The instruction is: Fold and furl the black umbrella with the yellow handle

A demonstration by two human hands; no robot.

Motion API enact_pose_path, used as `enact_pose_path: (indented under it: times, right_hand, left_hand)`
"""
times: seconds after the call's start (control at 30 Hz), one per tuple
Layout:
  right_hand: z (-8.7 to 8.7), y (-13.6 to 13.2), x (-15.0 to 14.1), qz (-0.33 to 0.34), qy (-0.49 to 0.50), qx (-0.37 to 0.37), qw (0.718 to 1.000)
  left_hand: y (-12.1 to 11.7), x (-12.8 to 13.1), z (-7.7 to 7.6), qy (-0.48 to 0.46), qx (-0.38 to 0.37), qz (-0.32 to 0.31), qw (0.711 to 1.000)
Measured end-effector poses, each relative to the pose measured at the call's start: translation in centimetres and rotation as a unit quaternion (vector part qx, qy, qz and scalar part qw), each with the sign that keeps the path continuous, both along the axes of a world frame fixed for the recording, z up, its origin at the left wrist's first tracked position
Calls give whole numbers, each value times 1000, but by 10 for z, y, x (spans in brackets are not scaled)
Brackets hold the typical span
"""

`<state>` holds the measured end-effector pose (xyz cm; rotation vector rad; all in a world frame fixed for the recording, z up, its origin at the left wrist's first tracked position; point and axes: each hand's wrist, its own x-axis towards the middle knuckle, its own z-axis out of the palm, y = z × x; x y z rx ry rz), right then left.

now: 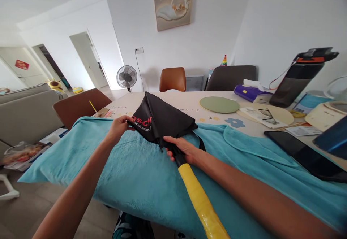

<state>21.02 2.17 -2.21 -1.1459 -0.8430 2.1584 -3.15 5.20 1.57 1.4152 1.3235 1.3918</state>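
Observation:
A folded black umbrella [168, 118] with red and white lettering lies over a turquoise blanket [135, 166], its loose canopy panels partly spread. Its handle is wrapped in yellow [199, 197] and runs toward me at the lower right. My left hand [120, 127] pinches the canopy's edge beside the lettering, at the left. My right hand [181, 148] is closed around the black shaft just above the yellow part, thumb on top. A black strap [201, 143] hangs from the canopy's right side. Some of the canopy's folds are hidden beneath its outer panel.
On the table's [187, 101] right side are a green oval mat [219, 104], a purple tissue box [252, 94], glasses [267, 116], a dark tablet [306, 156] and a tall bottle [299, 76]. Chairs [172, 79] and a fan [127, 76] stand beyond.

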Motion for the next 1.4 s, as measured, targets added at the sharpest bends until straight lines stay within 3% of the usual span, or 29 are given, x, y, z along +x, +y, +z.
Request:
enact_pose_path:
  times: [0.13, 0.23, 0.3, 0.37, 0.4, 0.53, 0.6, 0.83, 1.03, 1.17, 1.4]
  right_hand:
    - [1, -1, -1, -6, -14, 3, 1000]
    - [0, -1, -1, -5, -21, -4, 1000]
    - [-1, -1, -1, -2, -25, -10, 1000]
    - [-1, 0, -1, 2, -24, -11, 1000]
    - [-1, 0, -1, 4, -26, -10, 1000]
    - [0, 1, -1, 8, -40, -8, 999]
    - [0, 1, -1, 9, -35, -5, 999]
    - [-2, 2, 0, 13, 8, 3, 1000]
    - [-4, 3, 2, 28, 17, -3, 999]
    - [-4, 2, 3, 30, 24, 3, 999]
    - [-6, 4, 1, 15, 17, 1, 1000]
  left_hand:
    - [-6, -1, -24, 17, -9, -11, 1000]
    - [-13, -9, -36, 135, 11, 66, 989]
    - [-23, -11, -38, 265, 75, 154, 949]
    - [-38, -5, -34, 350, 164, 199, 901]
    - [-45, 1, -31, 364, 203, 181, 891]
    - [-66, 39, -25, 399, 279, -72, 871]
    - [-68, 54, -26, 412, 295, -129, 852]
    - [-56, 79, -29, 394, 332, -108, 850]
    - [-55, 99, -46, 401, 297, -138, 856]
    - [-56, 101, -52, 391, 303, -99, 863]
    - [-65, 98, -52, 398, 293, -99, 864]
